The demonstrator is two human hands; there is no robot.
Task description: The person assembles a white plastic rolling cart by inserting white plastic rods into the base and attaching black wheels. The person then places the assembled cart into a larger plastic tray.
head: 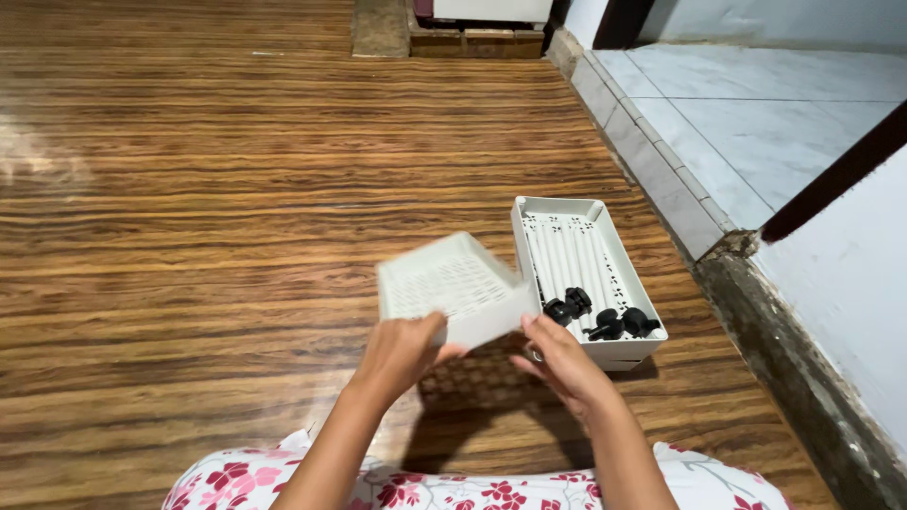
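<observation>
Both hands hold a white perforated tray (453,288) up off the wooden floor (189,236), near centre of the view — it's tilted, its slotted face turned toward the camera, and blurred, so fine detail can't be read. Left hand (402,349) has its grip clamped on the tray's near-left edge, thumb on top, fingers underneath. Right hand (557,359) is closed on the near-right corner, w/ fingertips pressed to the underside. Just right of the held tray, touching or nearly so (can't tell which), sits a second white tray (529,219) flat on the floor, long side running near-to-far. Inside it: several white rods or tubes (572,255) lying side by side lengthwise, filling the far and middle part, plus a cluster of black caster wheels (605,319) at the near end — approx four, some w/ short stems showing. Its inner walls have rows of small holes. The held tray appears empty as far as the blur allows. Below the raised tray a dark patterned shadow falls on the floor between the forearms. At the bottom edge, white fabric w/ red flowers (472,491) covers the person's lap. Far right, a grey stone kerb (652,161) divides the wood floor from pale tiles (756,113); a white wall (850,283) closes the near right.
</observation>
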